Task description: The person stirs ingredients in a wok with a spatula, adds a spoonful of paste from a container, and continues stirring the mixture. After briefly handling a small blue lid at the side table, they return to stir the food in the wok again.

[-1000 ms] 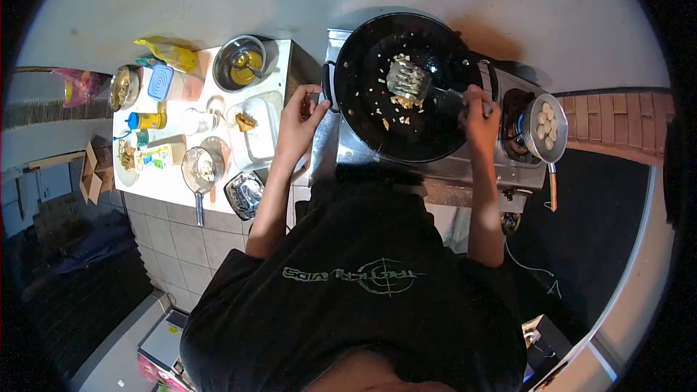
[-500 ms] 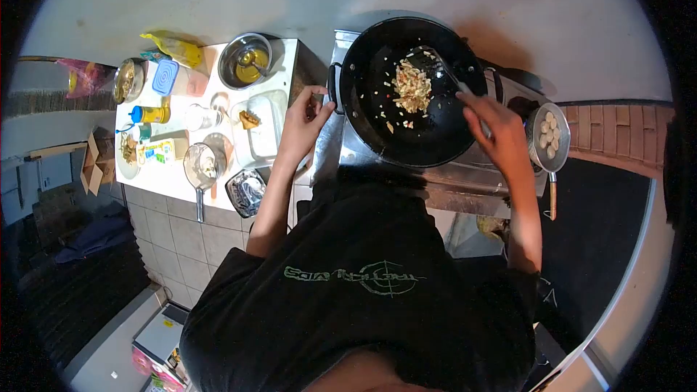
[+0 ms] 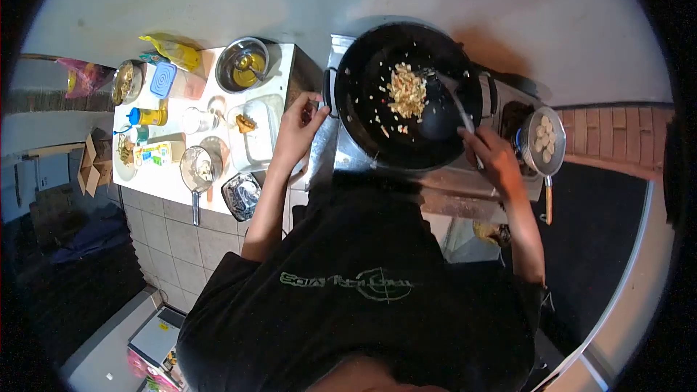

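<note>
A large black wok (image 3: 406, 151) sits on the stove, with a heap of chopped, pale yellow food (image 3: 406, 91) in its middle and loose bits scattered around. My right hand (image 3: 494, 156) is closed round the handle of a spatula (image 3: 462, 110), whose blade lies in the wok just right of the heap. At the wok's left loop handle (image 3: 329, 92) is my left hand (image 3: 300, 122), its fingers curled with the fingertips at the handle.
On the right, a long-handled strainer (image 3: 555, 160) holds several round pale pieces. The white table (image 3: 156, 183) on the left bears a steel bowl (image 3: 223, 76) with yellow liquid, a clear tray (image 3: 254, 160), a small pan (image 3: 194, 181), a black dish (image 3: 242, 197) and bottles.
My right hand and the spatula have moved a little down, and the blade now lies lower beside the food. The heap looks more compact. The whole view has shifted slightly.
</note>
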A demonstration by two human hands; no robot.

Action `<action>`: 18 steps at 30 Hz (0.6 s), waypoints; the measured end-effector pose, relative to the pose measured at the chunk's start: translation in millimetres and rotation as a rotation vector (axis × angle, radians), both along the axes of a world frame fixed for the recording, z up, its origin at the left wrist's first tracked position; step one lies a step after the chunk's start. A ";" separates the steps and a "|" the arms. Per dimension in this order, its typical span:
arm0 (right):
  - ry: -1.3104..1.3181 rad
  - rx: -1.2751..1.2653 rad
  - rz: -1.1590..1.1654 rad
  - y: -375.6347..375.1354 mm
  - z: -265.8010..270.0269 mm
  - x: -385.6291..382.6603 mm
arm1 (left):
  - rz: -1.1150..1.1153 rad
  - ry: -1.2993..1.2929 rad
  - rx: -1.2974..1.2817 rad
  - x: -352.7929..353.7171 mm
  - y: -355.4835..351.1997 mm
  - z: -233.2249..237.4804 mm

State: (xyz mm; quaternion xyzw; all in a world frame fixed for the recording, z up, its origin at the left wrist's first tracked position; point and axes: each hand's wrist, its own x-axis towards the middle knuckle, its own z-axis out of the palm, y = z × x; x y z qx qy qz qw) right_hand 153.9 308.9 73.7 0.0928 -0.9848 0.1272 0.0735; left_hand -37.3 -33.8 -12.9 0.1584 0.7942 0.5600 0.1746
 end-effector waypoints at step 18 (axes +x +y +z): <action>-0.106 -0.014 -0.114 10.0 -11.4 12.3 | 0.002 -0.051 0.097 10.0 -8.2 -24.6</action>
